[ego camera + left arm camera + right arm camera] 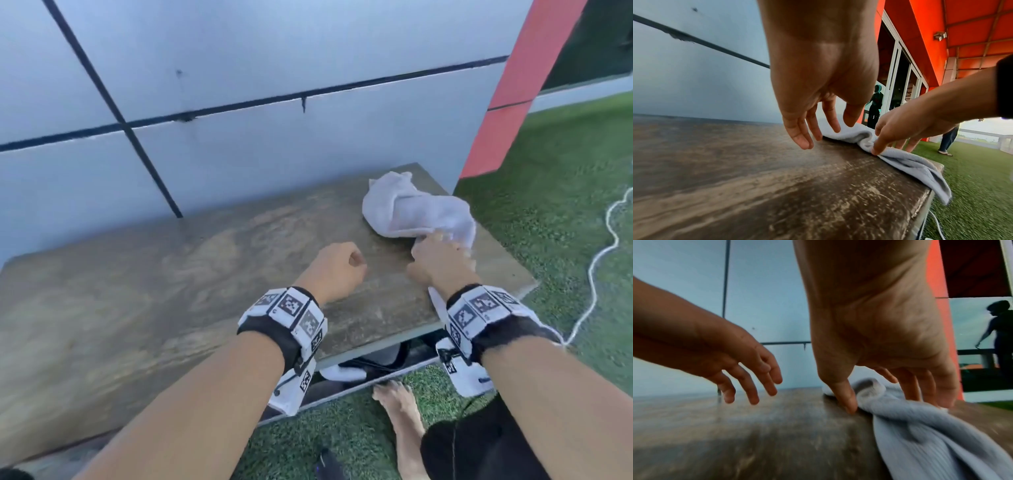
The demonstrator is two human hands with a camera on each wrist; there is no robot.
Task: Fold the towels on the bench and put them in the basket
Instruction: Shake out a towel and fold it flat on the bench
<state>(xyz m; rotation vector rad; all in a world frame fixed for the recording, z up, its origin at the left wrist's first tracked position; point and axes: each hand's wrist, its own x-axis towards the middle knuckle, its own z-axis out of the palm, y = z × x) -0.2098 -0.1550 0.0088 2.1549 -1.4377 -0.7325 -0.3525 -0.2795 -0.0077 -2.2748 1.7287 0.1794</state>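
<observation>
A crumpled white towel (416, 209) lies at the right end of the wooden tabletop (171, 274), one corner hanging over the front edge. The right hand (442, 262) grips the towel's near part, thumb and fingers curled onto the cloth. The left hand (334, 270) hovers just beside it, fingers loose, holding nothing. Green turf (548, 222) lies beyond the tabletop.

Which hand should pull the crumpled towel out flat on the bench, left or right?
Right. The right hand already pinches the towel between thumb and fingers at the bench's right end. The left hand hangs open above bare wood, touching nothing; it could likely pin a corner afterwards.
</observation>
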